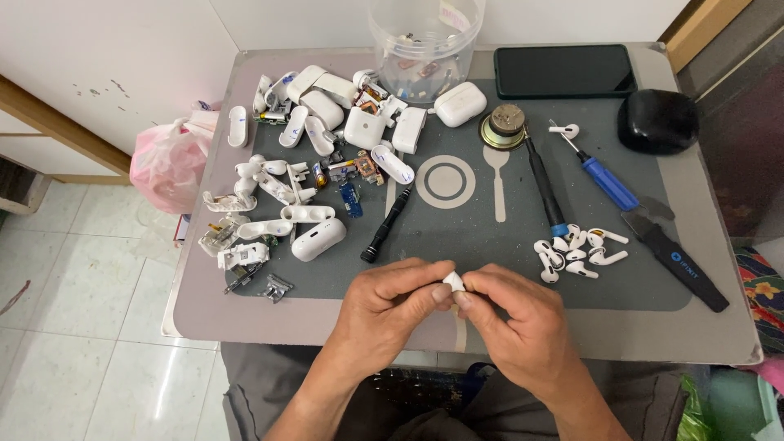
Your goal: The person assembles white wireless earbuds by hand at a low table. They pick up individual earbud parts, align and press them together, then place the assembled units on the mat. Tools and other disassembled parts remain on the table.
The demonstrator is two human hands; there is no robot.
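Clear plastic jar (425, 49) stands at the far edge of the tabletop (204, 318), open at the top; inside, a few small loose parts, brownish and white, too small to identify. One closed white earbud case (460, 104) sits just right of the jar; a second closed one (318, 239) lies at the near edge of the parts pile (310, 155), which is a heap of opened case shells, hinged lids, small circuit boards and batteries at left.

Small white earbud piece (453, 282): glossy, rounded, mostly hidden by fingertips, held above the near edge of the grey work mat (490, 245), centre. Left hand (384, 314) and right hand (518, 322) both have the grip pressed onto it, thumb and forefinger of each pinching the piece from opposite sides.

Counts: loose white earbuds (576, 249) in a cluster at right, about eight, some overlapping; one more earbud (565, 130) near the blue-handled screwdriver (608, 184). One black-handled screwdriver (545, 188), one black pen-shaped tool (388, 224), one flat black pry tool (674, 257), one round metal disc (502, 126), one dark phone (565, 71), one black pouch (657, 121). Pink plastic bag (167, 163) hangs off the left side.
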